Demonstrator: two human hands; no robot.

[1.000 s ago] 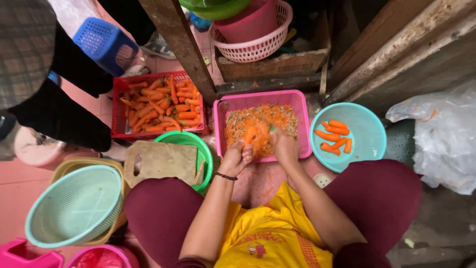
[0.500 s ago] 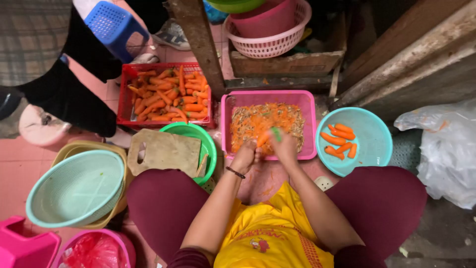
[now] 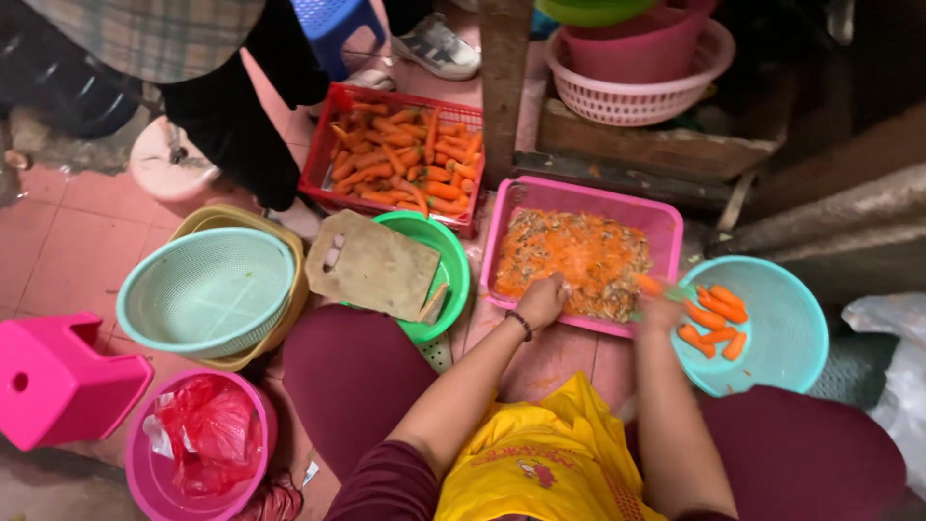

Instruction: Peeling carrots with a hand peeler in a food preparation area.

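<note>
While we sit low with our knees spread, our left hand (image 3: 542,301) rests on the near edge of the pink tray (image 3: 666,224), fingers curled loosely together over the heap of orange carrot peelings (image 3: 579,253); we cannot tell whether they pinch anything. Our right hand (image 3: 664,311) is blurred, just to the right, at the tray's near right corner. Its fingers seem closed around a carrot (image 3: 650,285) and something green, though the blur keeps us from telling the grip exactly. That carrot sits between the tray and the turquoise bowl (image 3: 793,340) on the right.

Several peeled carrots (image 3: 712,318) lie in the turquoise bowl, on its left side, close to our right hand. To the far left of the tray, a red basket (image 3: 324,154) holds a pile of unpeeled carrots (image 3: 405,159). Just left of the tray stands a green bowl (image 3: 449,253) with a worn wooden cutting board (image 3: 374,265) lying across it. Farther left, a pale green colander (image 3: 207,289) nests inside a yellow basin (image 3: 217,220). Near left, a pink tub (image 3: 145,478) holds a crumpled red plastic bag (image 3: 210,429), and a pink stool (image 3: 58,381) stands beside it at the left edge.

Beyond the red basket, another person in dark trousers (image 3: 241,125) stands, with a white shoe (image 3: 439,48) near a blue stool (image 3: 333,24). At the far right, a pale pink basket (image 3: 637,96) holds a darker pink tub (image 3: 627,43).
</note>
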